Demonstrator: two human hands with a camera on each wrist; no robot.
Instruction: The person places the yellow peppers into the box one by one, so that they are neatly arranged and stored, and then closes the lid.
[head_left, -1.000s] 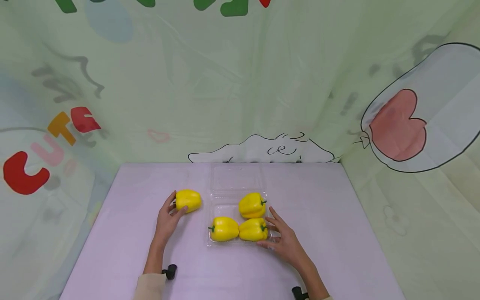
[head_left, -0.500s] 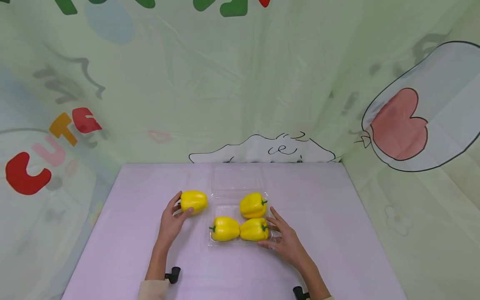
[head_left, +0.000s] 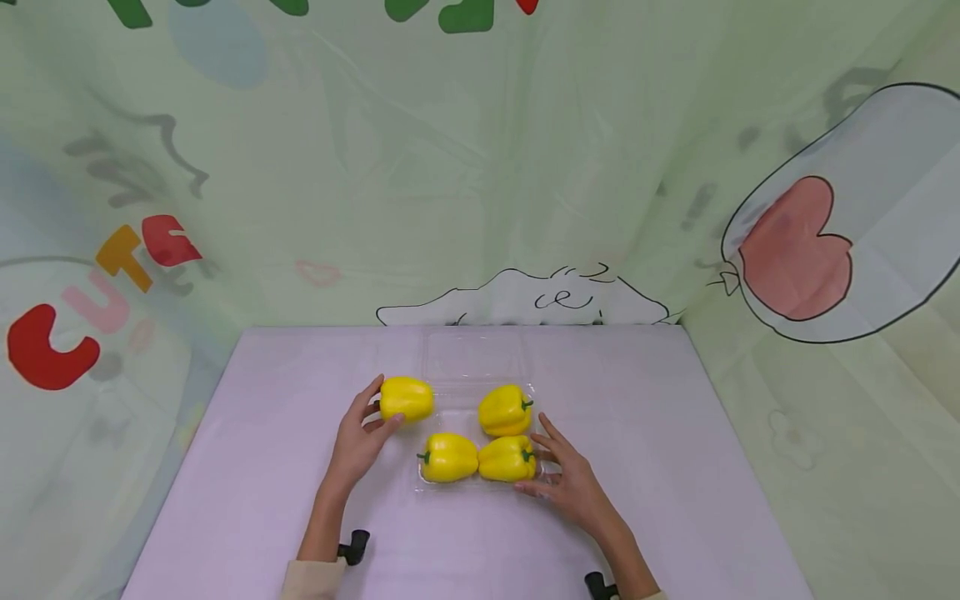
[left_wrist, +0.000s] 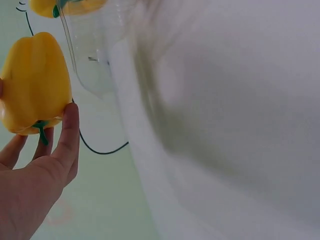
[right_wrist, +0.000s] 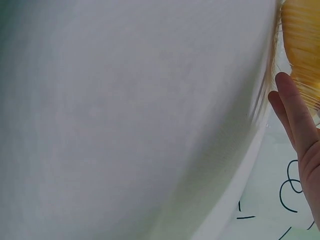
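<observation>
My left hand (head_left: 360, 443) holds a yellow bell pepper (head_left: 407, 399) between thumb and fingers. In the left wrist view this bell pepper (left_wrist: 37, 82) hangs above the table, green stem toward the palm. It is at the left rim of a clear plastic clamshell box (head_left: 453, 421), whose lid lies open behind. Inside the box sit three more yellow peppers: one at front left (head_left: 450, 457), one at front right (head_left: 507, 459), one at back right (head_left: 505, 410). My right hand (head_left: 572, 483) rests at the box's right side with fingers extended; the right wrist view shows its fingertips (right_wrist: 284, 80) against the clear wall.
A pale lilac tabletop (head_left: 645, 400) spreads around the box. Behind it hangs a light green printed curtain (head_left: 360, 167) with cartoon drawings and letters. Black camera mounts sit at both wrists.
My left hand has carried the bell pepper rightward, from beside the box to its left rim. The right hand and the three peppers in the box have stayed in place.
</observation>
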